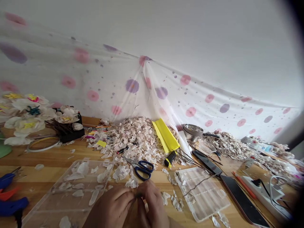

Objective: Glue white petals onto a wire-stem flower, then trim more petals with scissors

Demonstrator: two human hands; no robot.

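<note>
At the bottom middle, my left hand (114,204) and my right hand (153,204) meet fingertip to fingertip over the wooden table. Both are closed in a pinch around a small dark bit, mostly hidden by the fingers. Just beyond them lie blue-handled scissors (137,164), blades pointing up and left. A clear compartment tray (54,196) with pale, petal-like pieces sits left of my left hand. To the right of my right hand is a smaller clear divided box (206,193) with a thin brown stem across it. Pale flakes lie scattered around both hands.
Behind the scissors rises a heap of pale flakes (135,133) with folded yellow paper (166,136) beside it. White handmade flowers (30,118) and a blue tool (11,205) are at left. A metal bowl (193,130), phone (244,199) and power strip (263,198) are at right.
</note>
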